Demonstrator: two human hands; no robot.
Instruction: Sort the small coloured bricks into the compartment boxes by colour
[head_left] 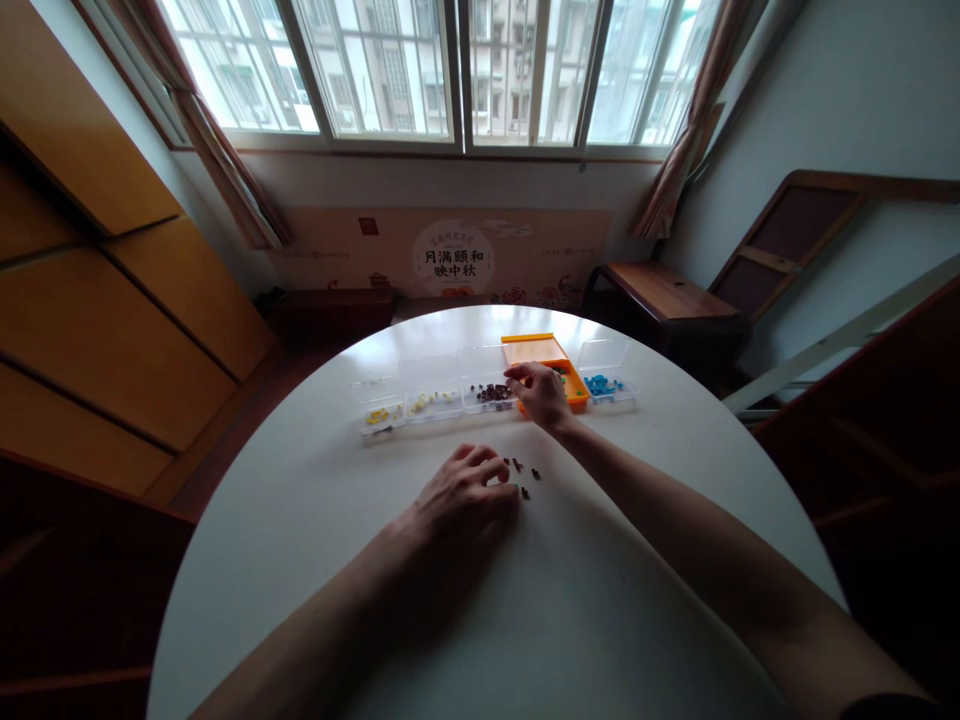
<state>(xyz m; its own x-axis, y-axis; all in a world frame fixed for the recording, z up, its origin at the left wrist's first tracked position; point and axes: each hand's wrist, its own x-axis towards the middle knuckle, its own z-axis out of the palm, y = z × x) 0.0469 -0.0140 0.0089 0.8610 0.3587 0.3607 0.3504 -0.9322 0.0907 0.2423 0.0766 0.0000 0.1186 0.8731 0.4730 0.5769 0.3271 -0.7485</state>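
Left hand (469, 492) rests near on the white table (300, 520), fingers curled just beside loose dark pieces (521, 474). Farther off, the right hand (541, 392) bunches its fingers over the clear tray of dark pieces (491, 393). I cannot tell whether either hand pinches one. Judging by this, dark pieces are being gathered into the tray, and bits this small call for a fine fingertip pinch.

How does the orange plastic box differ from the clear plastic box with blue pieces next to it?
The orange plastic box is opaque; the clear plastic box shows its blue pieces. The right hand covers the orange box's front; the clear box is untouched. Both lie open in one row on the round white table.
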